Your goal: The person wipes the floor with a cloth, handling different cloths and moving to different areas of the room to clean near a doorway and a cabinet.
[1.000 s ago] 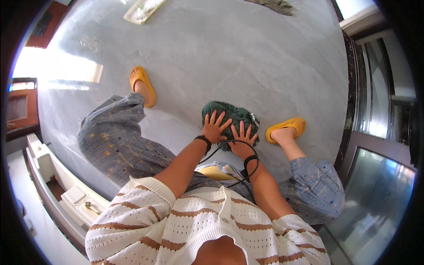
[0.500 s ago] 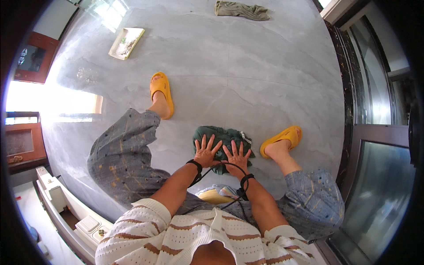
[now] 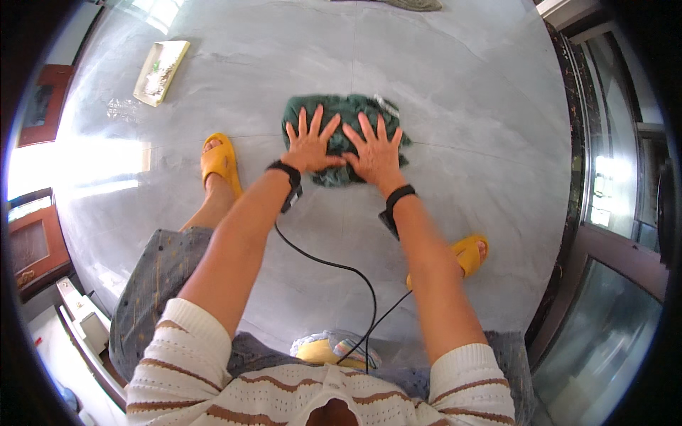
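A folded dark green cloth [image 3: 348, 106] with a white tag at its far right corner lies on the grey floor in front of me. Both palms press down on it, side by side, with arms stretched forward. My left hand [image 3: 310, 145] has its fingers spread over the cloth's left part. Over the right part my right hand [image 3: 375, 156] is spread too, and the two thumbs nearly meet. Each wrist wears a black band [image 3: 398, 202]. A black cable [image 3: 334, 265] hangs from the bands toward my lap.
A shallow white tray [image 3: 160, 74] with bits of debris in it sits at the far left. An olive cloth [image 3: 412, 3] lies at the far edge. My feet, in yellow slippers [image 3: 219, 160], flank the cloth. At the right stands a glass-paned door [image 3: 600, 334].
Both hands have pushed the green cloth forward across the floor, away from my body. My arms, bent close before, now reach out straight.
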`<state>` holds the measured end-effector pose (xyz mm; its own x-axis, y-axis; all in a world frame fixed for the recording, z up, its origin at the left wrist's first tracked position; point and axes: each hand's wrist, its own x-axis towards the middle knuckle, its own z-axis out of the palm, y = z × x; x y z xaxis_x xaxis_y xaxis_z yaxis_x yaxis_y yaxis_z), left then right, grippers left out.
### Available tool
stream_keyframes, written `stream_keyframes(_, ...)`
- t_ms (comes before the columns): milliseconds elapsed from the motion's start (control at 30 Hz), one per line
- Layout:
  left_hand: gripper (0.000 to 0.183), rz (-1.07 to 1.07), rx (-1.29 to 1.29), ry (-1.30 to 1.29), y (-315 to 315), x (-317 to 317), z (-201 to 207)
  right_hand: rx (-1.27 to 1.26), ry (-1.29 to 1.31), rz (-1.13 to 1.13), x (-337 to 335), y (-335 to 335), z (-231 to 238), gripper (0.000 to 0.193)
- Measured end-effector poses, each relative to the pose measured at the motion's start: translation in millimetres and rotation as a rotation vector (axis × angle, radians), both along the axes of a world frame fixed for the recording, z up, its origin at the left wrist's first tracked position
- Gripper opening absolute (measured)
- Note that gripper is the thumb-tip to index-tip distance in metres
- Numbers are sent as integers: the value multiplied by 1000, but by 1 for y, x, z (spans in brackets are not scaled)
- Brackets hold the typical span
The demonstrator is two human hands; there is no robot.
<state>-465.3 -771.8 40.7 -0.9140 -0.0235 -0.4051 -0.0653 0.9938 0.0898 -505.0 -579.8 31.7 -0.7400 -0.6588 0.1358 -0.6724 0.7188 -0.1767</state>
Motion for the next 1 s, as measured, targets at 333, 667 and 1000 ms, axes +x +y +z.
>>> stream_keyframes(333,90,80,42,190,25,-165,-2,-63,153,177,-189,21,-12,66)
stream_keyframes(667,83,-205,2,529,102,-91,-45,133,47,-239,-71,104,-22,56)
stream_keyframes(1000,84,-450,176,219,133,143,-8,226,-298,-517,214,122,9,70)
